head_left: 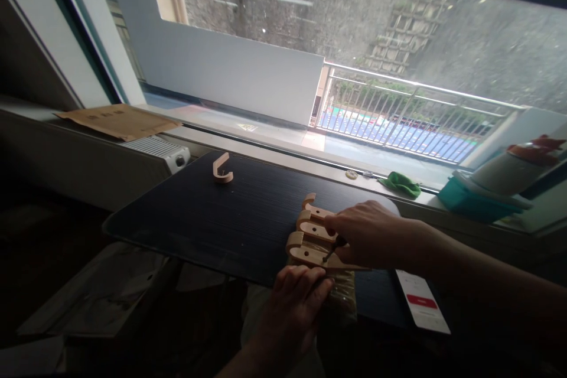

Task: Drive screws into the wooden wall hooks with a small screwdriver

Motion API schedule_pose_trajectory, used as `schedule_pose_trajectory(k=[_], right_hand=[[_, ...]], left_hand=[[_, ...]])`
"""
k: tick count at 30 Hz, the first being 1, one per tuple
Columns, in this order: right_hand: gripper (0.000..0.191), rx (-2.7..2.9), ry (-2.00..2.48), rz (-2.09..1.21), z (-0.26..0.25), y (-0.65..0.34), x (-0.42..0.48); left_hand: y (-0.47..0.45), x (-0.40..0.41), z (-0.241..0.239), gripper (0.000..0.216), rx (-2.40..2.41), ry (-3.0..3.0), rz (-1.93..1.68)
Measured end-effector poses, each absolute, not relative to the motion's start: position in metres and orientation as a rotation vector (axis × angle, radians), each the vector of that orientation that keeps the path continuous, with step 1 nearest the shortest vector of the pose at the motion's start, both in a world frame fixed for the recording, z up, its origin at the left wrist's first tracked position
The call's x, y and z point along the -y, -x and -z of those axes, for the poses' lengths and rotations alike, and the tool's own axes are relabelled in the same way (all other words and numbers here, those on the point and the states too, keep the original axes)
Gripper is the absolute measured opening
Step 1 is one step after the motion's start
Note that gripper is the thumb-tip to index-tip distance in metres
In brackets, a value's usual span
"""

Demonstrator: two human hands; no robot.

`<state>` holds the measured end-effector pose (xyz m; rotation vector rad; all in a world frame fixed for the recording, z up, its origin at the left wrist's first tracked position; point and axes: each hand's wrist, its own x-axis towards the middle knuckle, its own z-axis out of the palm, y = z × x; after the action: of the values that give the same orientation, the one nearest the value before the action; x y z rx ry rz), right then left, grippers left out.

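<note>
Three wooden hooks (pixel 321 233) lie side by side just beyond a person's left hand (pixel 299 292), curled at the nearest, its grip unclear; the right hand (pixel 365 233) closes around a slim dark tool (pixel 339 241), tip at that hook. A teal bin (pixel 478 202), contents hidden, sits on the windowsill (pixel 319 166) beyond the black table (pixel 190 212).

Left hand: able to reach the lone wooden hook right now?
Likely yes: only dark tabletop shows between the left hand and the lone wooden hook, though that hand is at the hook row.
</note>
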<state>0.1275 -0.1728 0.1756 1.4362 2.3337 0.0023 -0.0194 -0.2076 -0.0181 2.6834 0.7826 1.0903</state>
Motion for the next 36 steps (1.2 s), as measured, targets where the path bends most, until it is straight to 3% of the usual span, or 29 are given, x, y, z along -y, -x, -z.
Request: schedule_pose_trajectory(k=[28,36], right_hand=[[0.017,-2.326,-1.365,0.101,-0.179,-0.125,0.176],[0.029,-2.300,-1.474,-0.039,-0.165,-0.136,0.170]], left_hand=[[0.019,0.208,0.022,0.045,-0.777,-2.670,-1.114],[0.018,0.206,0.023,0.041,-0.771,-2.673,-1.117]])
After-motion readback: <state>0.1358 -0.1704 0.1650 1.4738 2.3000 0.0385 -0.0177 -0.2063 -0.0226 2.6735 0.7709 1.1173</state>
